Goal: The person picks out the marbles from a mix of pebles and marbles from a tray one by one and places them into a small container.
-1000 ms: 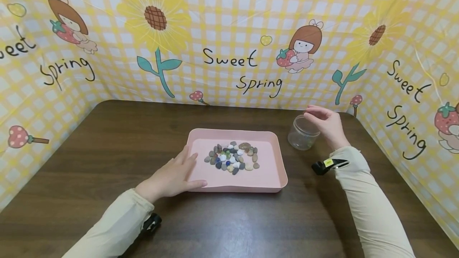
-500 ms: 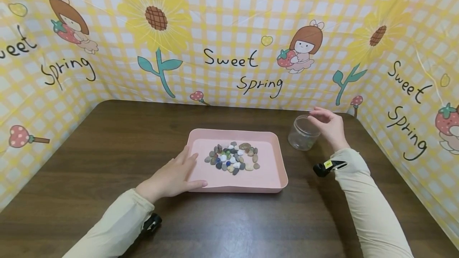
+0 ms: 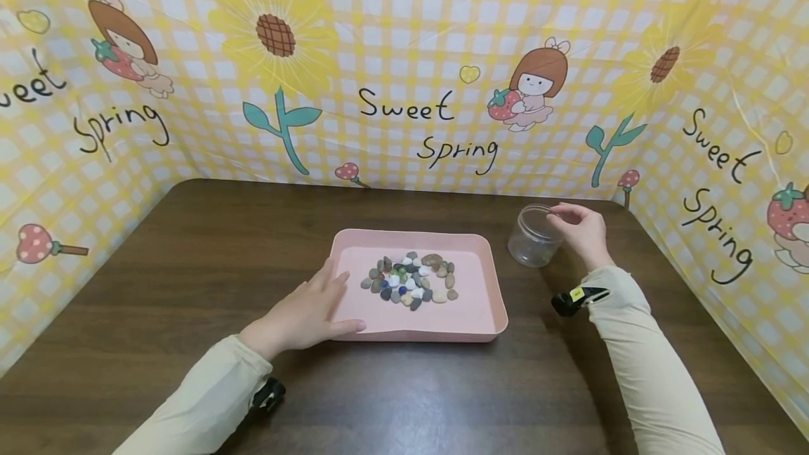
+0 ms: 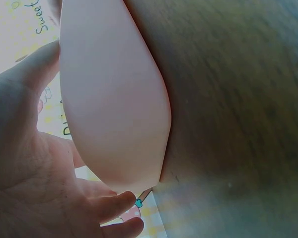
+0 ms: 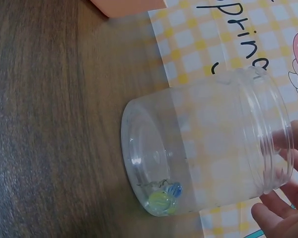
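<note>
"One yellow-checked cloth (image 3: 404,34) surrounds a dark brown bench (image 3: 404,399) on three sides. What stands there?"

"A pink tray (image 3: 477,300), near the middle. The left hand (image 3: 303,314) lies at its left end, fingers spread wide along the rim."

"And the right hand (image 3: 584,234)?"

"At the mouth of a clear jar (image 3: 529,244), upright near the tray's right end. That hand's fingers are bent; I cannot tell whether they grip the rim or hold anything."

"Anything smaller?"

"Grey, white and brown stones (image 3: 394,280) cluster in the tray, with blue marbles (image 3: 402,291) among them. On the jar's bottom lie a yellow-green marble (image 5: 161,202) and a blue marble (image 5: 174,189)."
</note>
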`<action>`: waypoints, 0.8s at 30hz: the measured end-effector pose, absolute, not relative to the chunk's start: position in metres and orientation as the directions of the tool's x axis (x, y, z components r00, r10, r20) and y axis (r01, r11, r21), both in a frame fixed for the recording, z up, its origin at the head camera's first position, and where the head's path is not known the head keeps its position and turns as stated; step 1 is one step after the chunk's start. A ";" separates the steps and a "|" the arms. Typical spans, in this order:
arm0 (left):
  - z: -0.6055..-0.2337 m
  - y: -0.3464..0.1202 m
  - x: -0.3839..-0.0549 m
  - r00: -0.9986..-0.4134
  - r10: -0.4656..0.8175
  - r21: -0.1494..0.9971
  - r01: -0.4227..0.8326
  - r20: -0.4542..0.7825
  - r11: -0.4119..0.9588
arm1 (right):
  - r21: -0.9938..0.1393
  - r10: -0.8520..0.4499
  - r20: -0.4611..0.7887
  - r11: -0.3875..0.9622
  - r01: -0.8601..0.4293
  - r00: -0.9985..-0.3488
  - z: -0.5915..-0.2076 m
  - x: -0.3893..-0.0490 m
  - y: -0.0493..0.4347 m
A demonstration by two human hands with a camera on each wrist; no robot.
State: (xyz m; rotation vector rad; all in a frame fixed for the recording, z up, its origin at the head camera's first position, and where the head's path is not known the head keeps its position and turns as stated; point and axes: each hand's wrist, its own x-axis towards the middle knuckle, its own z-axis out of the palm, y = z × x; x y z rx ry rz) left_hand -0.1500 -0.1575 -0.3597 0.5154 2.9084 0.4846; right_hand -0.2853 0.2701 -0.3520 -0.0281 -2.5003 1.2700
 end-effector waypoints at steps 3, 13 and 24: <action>-0.360 -0.158 -0.149 -0.930 0.356 0.339 0.309 -0.085 0.888 | -0.781 0.179 0.296 0.611 -0.129 -0.938 -0.354 -0.286 0.270; -0.363 -0.158 -0.150 -0.931 0.352 0.343 0.302 -0.093 0.889 | -0.797 0.174 0.301 0.586 -0.148 -0.937 -0.353 -0.284 0.272; -0.361 -0.157 -0.150 -0.931 0.353 0.345 0.301 -0.097 0.889 | -0.793 0.113 0.341 0.567 -0.221 -0.933 -0.337 -0.281 0.259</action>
